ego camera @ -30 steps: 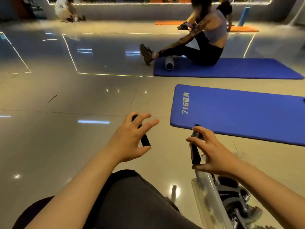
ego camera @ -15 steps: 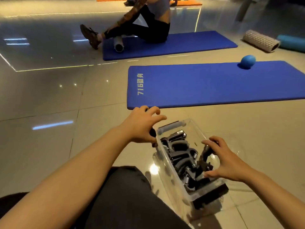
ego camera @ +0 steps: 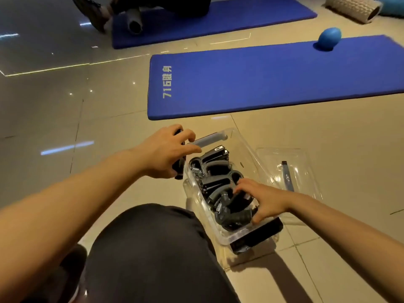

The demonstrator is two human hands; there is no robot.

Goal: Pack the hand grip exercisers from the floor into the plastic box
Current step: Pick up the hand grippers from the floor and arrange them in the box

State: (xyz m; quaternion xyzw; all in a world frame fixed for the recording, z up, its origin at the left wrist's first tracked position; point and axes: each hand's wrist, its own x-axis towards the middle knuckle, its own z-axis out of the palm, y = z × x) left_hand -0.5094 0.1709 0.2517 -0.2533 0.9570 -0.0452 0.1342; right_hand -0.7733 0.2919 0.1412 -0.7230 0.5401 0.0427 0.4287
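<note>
The hand grip exercisers [ego camera: 215, 186] lie piled in the clear plastic box [ego camera: 247, 159], which stands on the tiled floor [ego camera: 98, 119] between the two hands. The right hand [ego camera: 265, 199] reaches into the near end of the box, its fingers curled over the black handles of an exerciser there, holding it down among the others. The left hand [ego camera: 168, 153] hovers at the box's far left corner, just outside the wall, with fingers wrapped round another black exerciser [ego camera: 179, 167] that hangs below the palm, beside the rim.

Just beyond the right hand, on the floor next to the box, lies a clear lid [ego camera: 282, 158] with a grey latch strip [ego camera: 287, 176] on it. Below the left forearm is the person's knee in dark cloth [ego camera: 148, 248], close against the box's near left side. Past both hands a blue mat [ego camera: 262, 79] spreads across the floor, a blue ball [ego camera: 330, 36] on its far right corner. Farther off lie a second blue mat [ego camera: 218, 16] with another person's legs on it and a ribbed foam roller [ego camera: 352, 7] to the right.
</note>
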